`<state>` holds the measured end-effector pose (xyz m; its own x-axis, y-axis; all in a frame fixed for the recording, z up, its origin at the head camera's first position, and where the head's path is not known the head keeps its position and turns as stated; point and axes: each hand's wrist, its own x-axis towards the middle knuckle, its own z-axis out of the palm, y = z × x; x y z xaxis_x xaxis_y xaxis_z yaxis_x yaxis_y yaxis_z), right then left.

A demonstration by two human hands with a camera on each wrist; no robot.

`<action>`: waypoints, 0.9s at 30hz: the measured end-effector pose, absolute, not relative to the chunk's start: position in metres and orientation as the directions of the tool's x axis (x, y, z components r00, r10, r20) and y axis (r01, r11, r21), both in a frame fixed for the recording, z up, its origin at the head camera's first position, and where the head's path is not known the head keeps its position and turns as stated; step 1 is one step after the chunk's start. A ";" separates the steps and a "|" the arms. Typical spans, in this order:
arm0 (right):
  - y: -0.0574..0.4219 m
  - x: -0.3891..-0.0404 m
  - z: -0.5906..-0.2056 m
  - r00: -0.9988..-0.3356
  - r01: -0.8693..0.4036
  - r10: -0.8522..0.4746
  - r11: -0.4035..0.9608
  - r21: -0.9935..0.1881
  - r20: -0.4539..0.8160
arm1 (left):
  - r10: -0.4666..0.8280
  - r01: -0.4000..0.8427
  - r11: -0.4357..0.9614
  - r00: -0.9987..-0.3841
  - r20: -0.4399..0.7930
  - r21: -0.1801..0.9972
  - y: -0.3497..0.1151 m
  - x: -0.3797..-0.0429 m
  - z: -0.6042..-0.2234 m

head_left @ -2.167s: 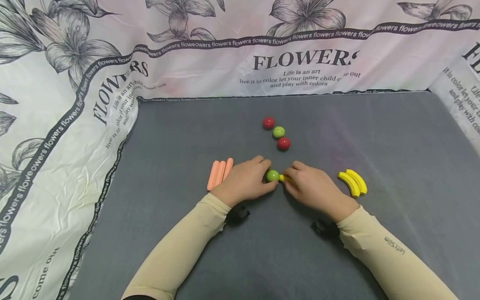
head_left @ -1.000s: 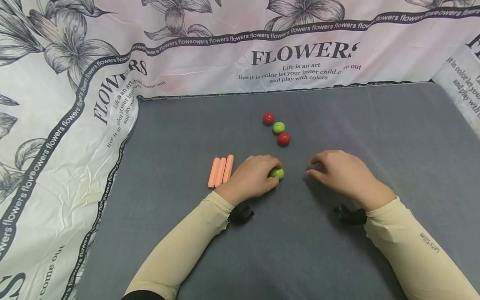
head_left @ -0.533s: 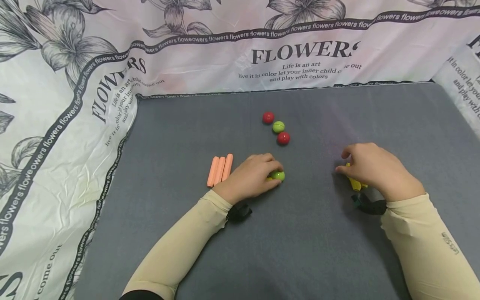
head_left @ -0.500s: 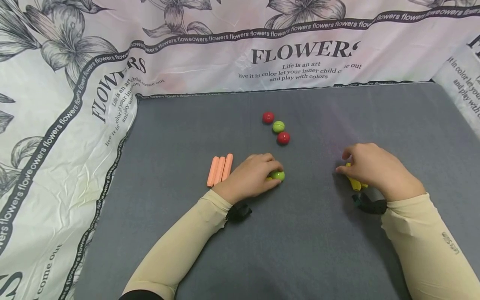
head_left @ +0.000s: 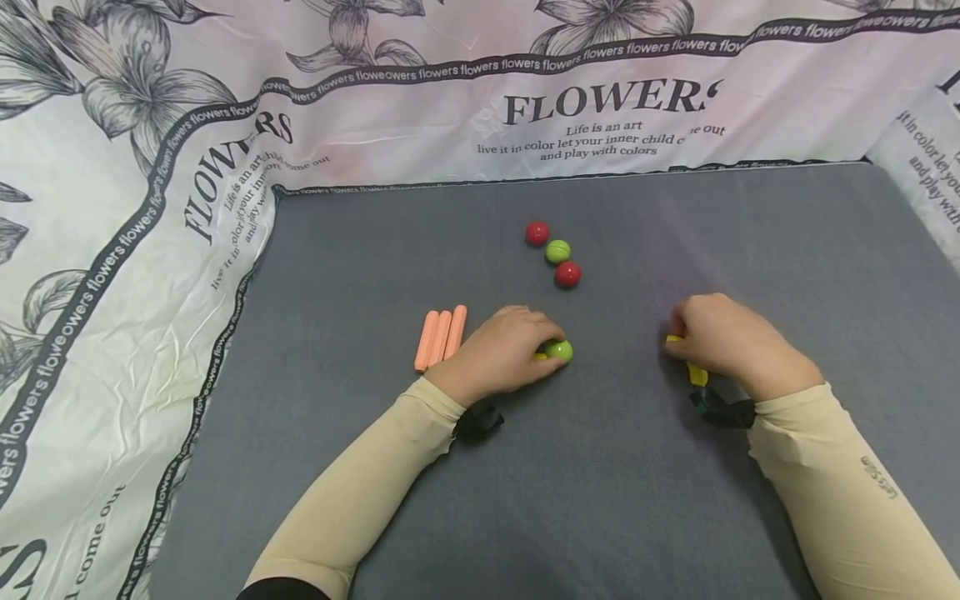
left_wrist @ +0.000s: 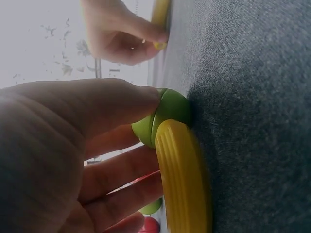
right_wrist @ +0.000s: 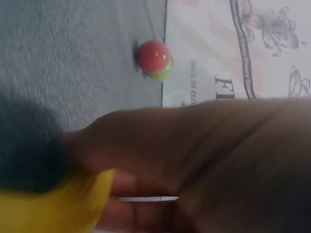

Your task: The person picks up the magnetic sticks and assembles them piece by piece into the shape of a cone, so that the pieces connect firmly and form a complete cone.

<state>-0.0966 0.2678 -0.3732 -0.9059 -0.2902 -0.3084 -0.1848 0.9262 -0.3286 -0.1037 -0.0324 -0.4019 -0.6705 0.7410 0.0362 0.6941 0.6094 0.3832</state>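
Observation:
My left hand (head_left: 504,350) pinches a small green toy ball (head_left: 561,351) at the table's middle. Thumb and fingers sit on either side of the ball, as the left wrist view shows. Beside it, under the palm, lies a curved yellow toy banana (left_wrist: 183,179), mostly hidden in the head view. Off to the right, my right hand (head_left: 731,343) pinches a yellow toy banana (right_wrist: 48,211) between thumb and fingers, close over the table. Much of that yellow is covered by the hand in the head view.
Beyond the hands, a red ball (head_left: 567,274), a green ball (head_left: 558,252) and another red ball (head_left: 537,232) form a slanting row. Left of my left hand lie several pink sausage-shaped sticks (head_left: 441,340). Flower-printed sheeting (head_left: 420,125) borders the grey table (head_left: 600,500).
My right hand has let go of a banana by the left hand, moved right to the other bananas and now pinches one, shifting slightly back left. The left hand still holds the green ball.

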 end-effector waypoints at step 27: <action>0.219 -0.093 -0.400 -0.935 -0.161 -0.307 0.812 -0.561 -0.177 | 0.804 0.718 0.556 -0.593 -0.051 0.419 -0.031 -0.103 -0.399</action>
